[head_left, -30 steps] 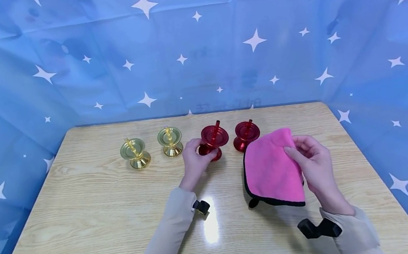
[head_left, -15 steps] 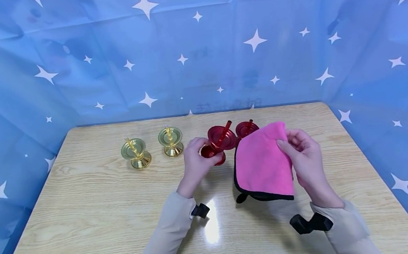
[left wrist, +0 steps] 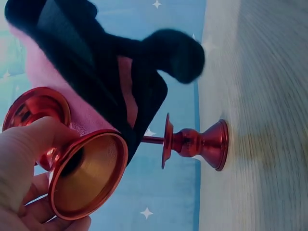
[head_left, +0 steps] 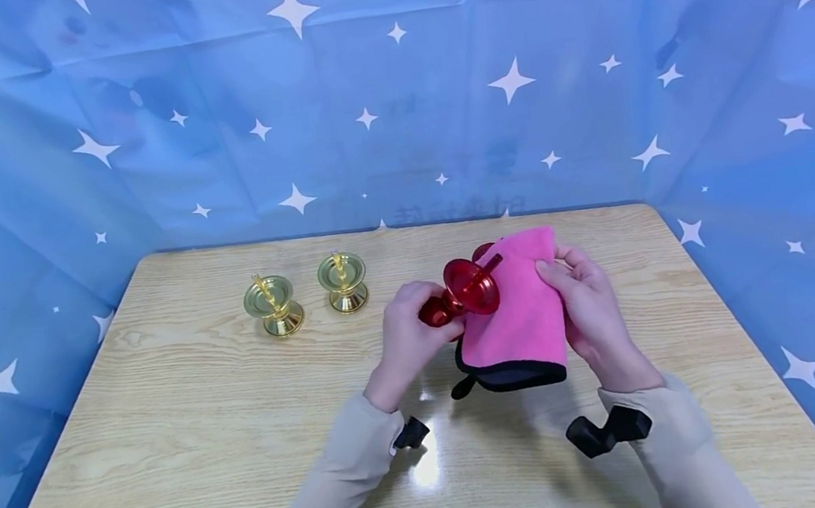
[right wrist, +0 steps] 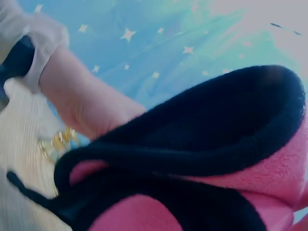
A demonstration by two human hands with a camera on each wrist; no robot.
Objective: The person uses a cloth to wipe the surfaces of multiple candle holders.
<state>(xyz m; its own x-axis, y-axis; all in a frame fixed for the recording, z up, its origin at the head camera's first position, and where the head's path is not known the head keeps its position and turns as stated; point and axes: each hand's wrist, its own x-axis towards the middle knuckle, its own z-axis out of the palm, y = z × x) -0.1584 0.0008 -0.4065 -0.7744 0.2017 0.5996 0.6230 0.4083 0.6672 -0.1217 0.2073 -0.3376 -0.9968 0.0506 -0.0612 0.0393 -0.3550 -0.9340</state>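
Note:
My left hand (head_left: 407, 331) grips a red metal candle holder (head_left: 473, 287) by its stem and base, off the table. The holder is tilted, its dish and thin upright stick facing right, and the hollow underside of its base (left wrist: 89, 175) shows in the left wrist view. My right hand (head_left: 589, 313) pinches a pink cloth (head_left: 521, 321) with black edging near its upper right side, the cloth hanging down. Dish and stick overlap the cloth in the head view. A second red candle holder (left wrist: 190, 143) stands upright on the table behind, mostly hidden by the cloth in the head view.
Two gold candle holders, one farther left (head_left: 273, 304) and one nearer the middle (head_left: 343, 282), stand upright on the wooden table (head_left: 173, 448). A blue curtain (head_left: 395, 146) with white stars rises behind the table and along its sides.
My left hand has lifted the red candle holder, tipped it over to the right and brought it to the cloth. My right hand has moved left with the cloth, now covering much of the other red holder.

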